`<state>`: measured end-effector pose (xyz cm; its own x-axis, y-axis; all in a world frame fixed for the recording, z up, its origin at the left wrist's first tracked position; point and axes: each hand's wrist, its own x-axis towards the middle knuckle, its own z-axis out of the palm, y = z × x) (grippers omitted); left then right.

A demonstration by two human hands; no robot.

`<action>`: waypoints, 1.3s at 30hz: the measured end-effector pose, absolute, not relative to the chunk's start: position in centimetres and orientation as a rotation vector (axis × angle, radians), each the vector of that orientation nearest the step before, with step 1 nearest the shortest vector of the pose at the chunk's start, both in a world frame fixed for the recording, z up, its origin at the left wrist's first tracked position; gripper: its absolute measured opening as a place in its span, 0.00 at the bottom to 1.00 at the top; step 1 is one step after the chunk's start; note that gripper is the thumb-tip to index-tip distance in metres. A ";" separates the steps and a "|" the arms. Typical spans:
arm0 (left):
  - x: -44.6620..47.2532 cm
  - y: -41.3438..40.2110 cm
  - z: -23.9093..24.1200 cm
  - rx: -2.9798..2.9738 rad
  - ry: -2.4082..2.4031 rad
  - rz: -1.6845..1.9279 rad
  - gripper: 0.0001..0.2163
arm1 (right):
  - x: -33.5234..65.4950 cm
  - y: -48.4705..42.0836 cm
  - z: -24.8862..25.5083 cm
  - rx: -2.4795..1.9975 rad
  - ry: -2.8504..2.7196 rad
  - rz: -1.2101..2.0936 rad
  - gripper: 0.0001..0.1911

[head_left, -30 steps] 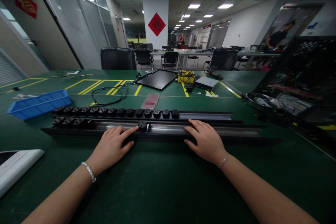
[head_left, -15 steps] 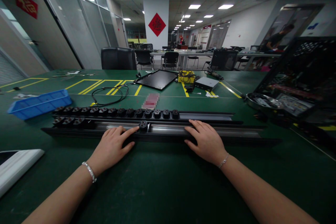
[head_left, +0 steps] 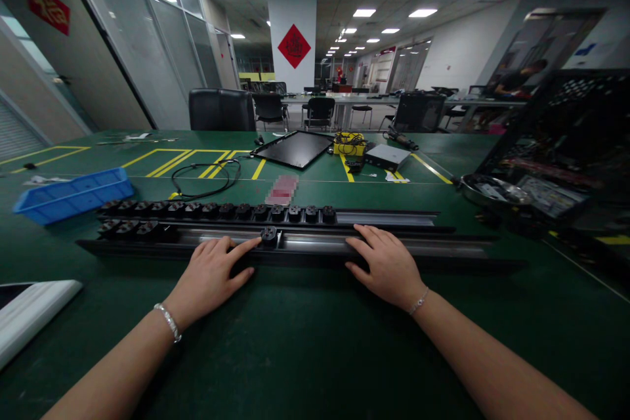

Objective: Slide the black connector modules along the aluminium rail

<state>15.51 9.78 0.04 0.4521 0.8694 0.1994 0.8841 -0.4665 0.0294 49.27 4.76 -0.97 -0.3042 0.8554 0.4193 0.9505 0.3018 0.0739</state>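
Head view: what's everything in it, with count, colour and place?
Socket modules: about eighteen, black, on the rails
Rails: at least two, black and silvery, foreground
Bin: one, blue, left
Looped cable: one, black, beyond rails
Screen panel: one, black, centre
Box: one, yellow, beside panel
Flat device: one, grey, beside box
Bowl: one, silvery, right
Computer case: one, black, far right
Unidentified object: one, white, left edge
Table: one, green, underneath
Chairs: several, black, background
Signs: two, red, background
Person: one, dark clothing, background right
Left hand: one, bare, touching lone socket module
Right hand: one, bare, on nearer rail
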 end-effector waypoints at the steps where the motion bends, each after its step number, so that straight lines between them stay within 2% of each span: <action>1: 15.5 9.8 0.0 -2.607 -1.581 -0.280 0.25 | 49.3 4.8 -1.0 -1.635 -2.272 -0.448 0.22; 28: 15.7 9.9 0.3 -2.584 -1.564 -0.241 0.22 | 49.2 4.8 -0.9 -1.640 -2.270 -0.446 0.22; 39: 17.1 10.1 -1.1 -2.688 -1.356 -0.514 0.17 | 49.2 4.8 -0.9 -1.645 -2.268 -0.441 0.22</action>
<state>17.13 10.13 -1.14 0.5498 0.7655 0.3342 0.7949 -0.6024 0.0723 49.18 4.75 -0.91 -0.2963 0.8595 0.4165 0.9529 0.2953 0.0687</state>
